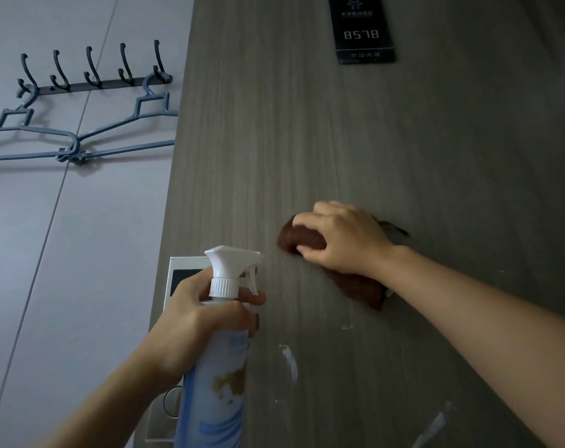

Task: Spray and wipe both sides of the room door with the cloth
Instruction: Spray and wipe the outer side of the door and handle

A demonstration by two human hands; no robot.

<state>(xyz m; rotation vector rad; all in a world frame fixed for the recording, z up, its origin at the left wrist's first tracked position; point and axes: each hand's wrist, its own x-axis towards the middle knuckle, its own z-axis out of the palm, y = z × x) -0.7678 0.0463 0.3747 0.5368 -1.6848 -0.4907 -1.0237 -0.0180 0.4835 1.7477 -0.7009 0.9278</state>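
The grey wood-grain room door (pixel 339 140) fills the middle and right of the view. My right hand (pixel 342 240) grips a brown cloth (pixel 299 239) and presses it flat against the door at mid height. My left hand (pixel 203 318) holds a spray bottle (pixel 214 392) by its neck, one finger by the white trigger, the nozzle pointing right toward the door. White smears (pixel 289 362) show on the door below the cloth.
A black room-number plate (pixel 361 29) is fixed high on the door. On the pale wall to the left, a hook rail (pixel 93 84) carries blue hangers (pixel 70 140). A white lock panel (pixel 182 279) sits at the door's left edge behind the bottle.
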